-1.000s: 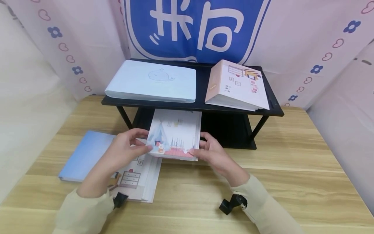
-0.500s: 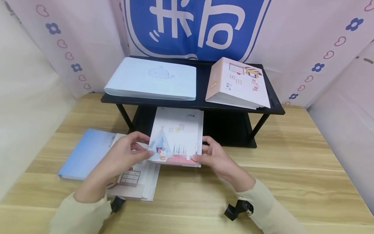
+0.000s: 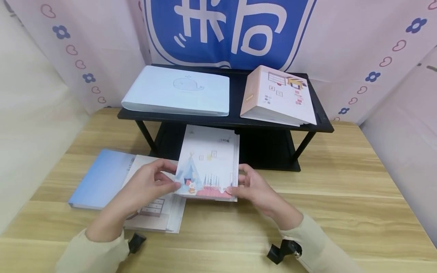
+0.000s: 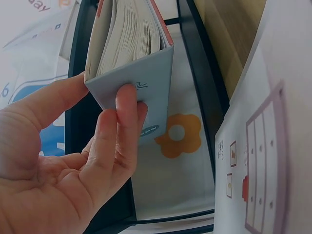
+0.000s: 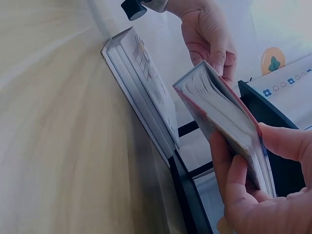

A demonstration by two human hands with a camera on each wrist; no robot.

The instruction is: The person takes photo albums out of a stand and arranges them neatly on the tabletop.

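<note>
Two grips share one book: the person's left grip (image 3: pixel 150 185) and right grip (image 3: pixel 254 192) are both grasping the tent book (image 3: pixel 209 163), one at each side. The left thumb lies at the near left corner of its cover, and, as the left wrist view shows, other fingertips press on the grey-blue spine. The right thumb lies on the cover near the opposite corner, while the right wrist view shows fingers against the other cover.

The tent book is at the front of the black rack (image 3: pixel 235 120), between its two levels: the far end reaches to the upper level's front edge, and the near end sticks out beyond the lower shelf (image 3: pixel 264 149). On the upper level rest a pale blue whale album (image 3: pixel 177 91), at left, and a peach-spined book (image 3: pixel 278 96), at right, well apart.

On the wooden bench (image 3: pixel 341 212), at left, a blue book (image 3: pixel 97 180) lies partly under a white drawer-picture book (image 3: pixel 168 208); the left forearm passes above them. Behind the rack hangs a blue-and-white banner (image 3: pixel 227 34).
</note>
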